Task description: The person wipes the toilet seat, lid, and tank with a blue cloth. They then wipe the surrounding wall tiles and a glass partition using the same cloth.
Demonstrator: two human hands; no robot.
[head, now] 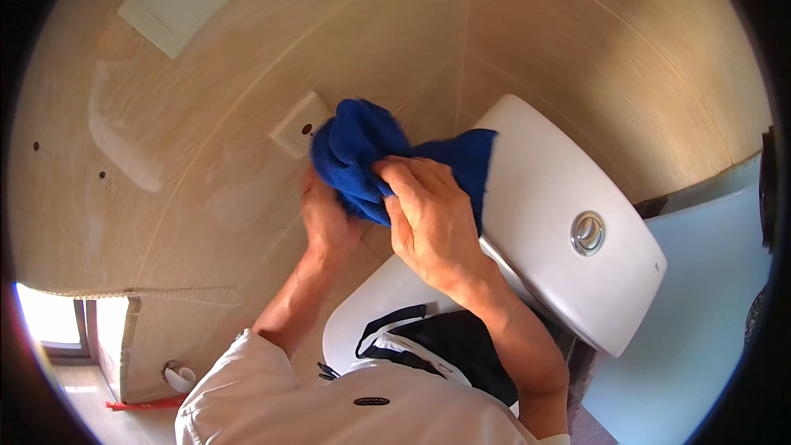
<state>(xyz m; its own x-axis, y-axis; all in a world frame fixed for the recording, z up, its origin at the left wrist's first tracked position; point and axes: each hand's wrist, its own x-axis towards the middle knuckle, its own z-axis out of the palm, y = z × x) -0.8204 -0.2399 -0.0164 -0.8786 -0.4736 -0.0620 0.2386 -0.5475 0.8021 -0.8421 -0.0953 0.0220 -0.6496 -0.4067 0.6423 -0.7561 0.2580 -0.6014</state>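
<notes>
A bunched blue cloth (361, 145) is gripped by my right hand (432, 222), its fingers closed over the near side. My left hand (327, 210) is blurred and partly behind the cloth's lower left side; its fingers are mostly hidden, so its hold cannot be told. One flap of the cloth reaches onto the left end of the white toilet cistern lid (556, 179), which has a round chrome flush button (587, 233). Behind the cloth, a white wall plate (300, 127) with a dark round spot is partly covered. Below my hands lies the white toilet lid (364, 303).
Beige tiled walls (371, 31) meet in a corner behind the cistern. A pale square wall fixture (179, 3) is at upper left. A light blue panel (673, 321) stands at right. A beaded cord (179, 295) and a window (52, 321) are at lower left.
</notes>
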